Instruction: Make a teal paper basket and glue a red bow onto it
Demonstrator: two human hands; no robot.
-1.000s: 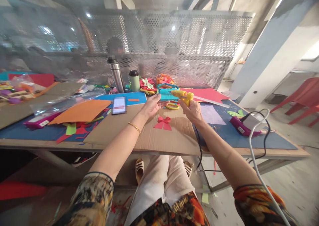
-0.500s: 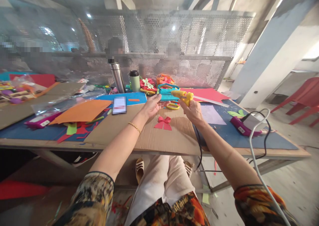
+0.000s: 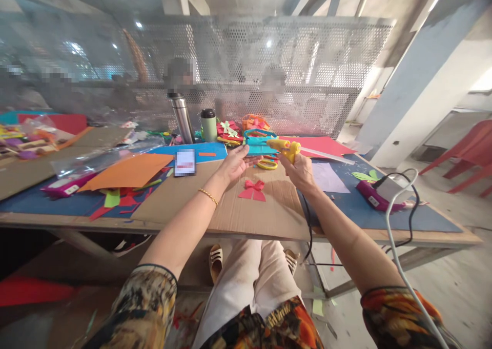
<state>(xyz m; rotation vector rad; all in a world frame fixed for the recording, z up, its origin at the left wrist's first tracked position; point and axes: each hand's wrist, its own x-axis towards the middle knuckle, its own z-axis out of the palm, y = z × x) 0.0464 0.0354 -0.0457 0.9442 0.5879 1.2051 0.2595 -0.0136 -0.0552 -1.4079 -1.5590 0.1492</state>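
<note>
My left hand (image 3: pixel 235 165) is closed on a teal folded-paper piece with a looped strip (image 3: pixel 255 148), thumb on top and fingers beneath. In my right hand (image 3: pixel 302 173) is a yellow hot glue gun (image 3: pixel 295 150), its nozzle pointing left at the teal paper. A clear glue stick (image 3: pixel 328 156) juts out of the gun's rear. Below both hands, a red paper bow (image 3: pixel 252 190) lies on the cardboard sheet (image 3: pixel 230 210). Yellow-handled scissors (image 3: pixel 268 165) rest just behind, partly hidden by the teal piece.
A steel flask (image 3: pixel 181 118) and a green tumbler (image 3: pixel 208 126) stand at the back. Orange paper (image 3: pixel 128 171) and a phone-like card (image 3: pixel 185 162) lie left. At right are a lilac sheet (image 3: pixel 329 177), a purple power strip (image 3: pixel 374 195) and cables. People sit beyond the mesh panel (image 3: pixel 238 46).
</note>
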